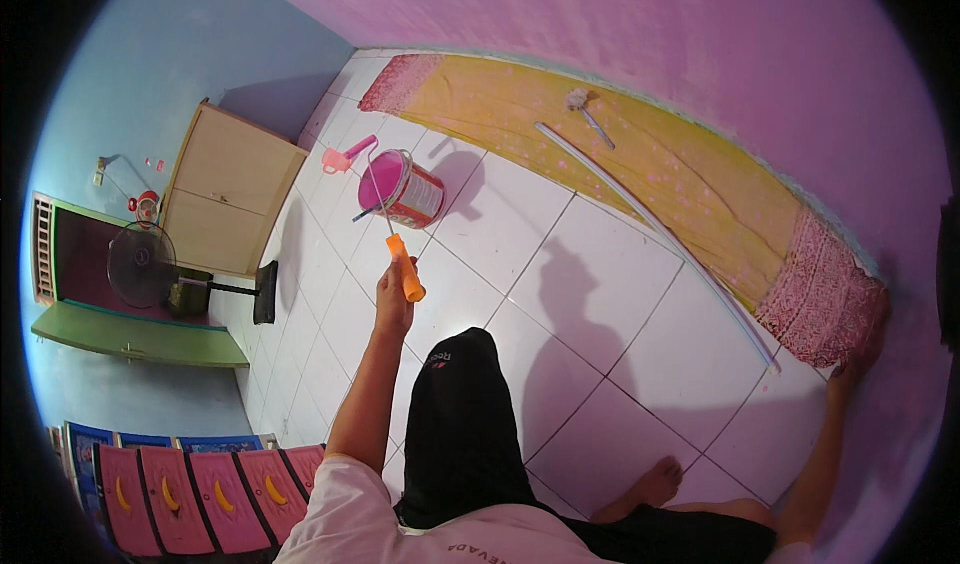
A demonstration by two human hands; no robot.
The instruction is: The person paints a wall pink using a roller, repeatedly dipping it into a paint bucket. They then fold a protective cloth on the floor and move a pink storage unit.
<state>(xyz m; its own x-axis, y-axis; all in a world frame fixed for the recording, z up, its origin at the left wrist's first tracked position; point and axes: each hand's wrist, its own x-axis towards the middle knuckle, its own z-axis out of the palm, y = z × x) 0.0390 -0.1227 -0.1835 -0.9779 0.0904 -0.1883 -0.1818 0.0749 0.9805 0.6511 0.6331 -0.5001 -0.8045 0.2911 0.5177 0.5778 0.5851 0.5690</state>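
Observation:
My left hand (395, 289) is closed around the orange handle of a paint roller (406, 269). The roller's pink sleeve is up by a paint bucket (407, 192) that holds bright pink paint, and its thin frame passes in front of the bucket. A blue-handled tool pokes out at the bucket's left side. Far to the right, my right hand (868, 342) is at the patterned red end of a long yellow cloth (690, 179) laid along the pink wall. It seems to grip the cloth's corner, though shadow dims its fingers.
A long pale pole (655, 226) lies partly across the cloth, with a brush (590, 114) beyond it. A pink dipper (336, 160) is beside the bucket. On the left are a standing fan (142, 259), a wooden cabinet (222, 189) and pink drawers (185, 504). My bare foot (655, 486) rests on white tiles.

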